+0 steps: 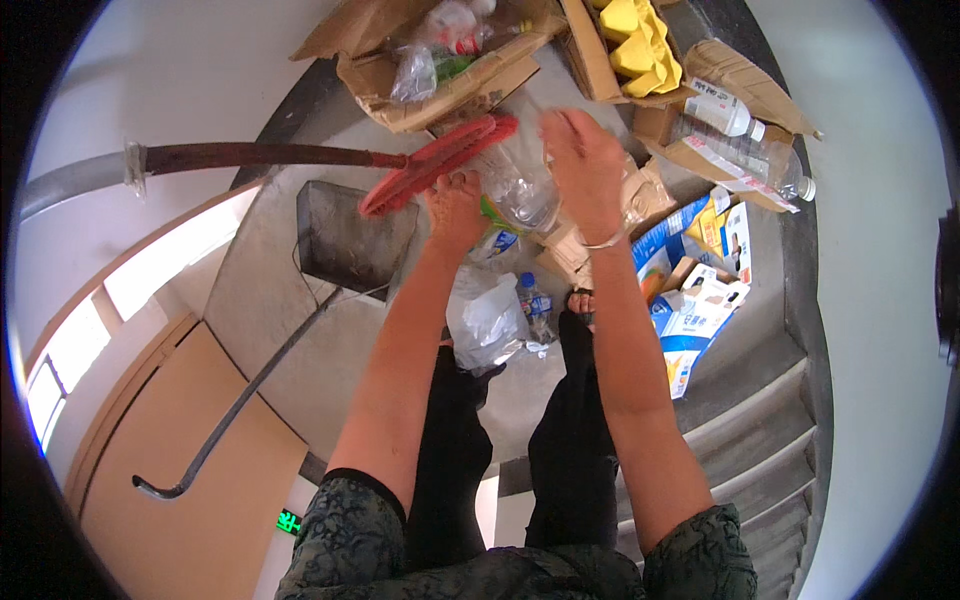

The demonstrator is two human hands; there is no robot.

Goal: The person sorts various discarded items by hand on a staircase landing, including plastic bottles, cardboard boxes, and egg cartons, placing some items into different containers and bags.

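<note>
My left hand (pixel 456 206) is curled at the left edge of a piece of clear plastic packaging (pixel 525 196), just below the red broom head (pixel 442 165). On the plastic's other side my right hand (pixel 583 169) is raised with bent fingers. Motion blurs its fingertips, so I cannot tell whether they pinch the clear film. Nearer my feet lie a white plastic bag (pixel 487 315) and a small clear bottle with a blue cap (pixel 535 307). Flattened brown cardboard (pixel 566 251) lies partly beneath my right forearm.
A cardboard box (pixel 427 112) holds plastic bottles and wrappers; another has yellow egg-carton pieces (pixel 641 49). Large bottles (pixel 765 161) rest in an open carton. Printed blue-and-white packaging (pixel 694 300) sits near descending stairs (pixel 757 420). A long-handled dustpan (pixel 349 240) stands left.
</note>
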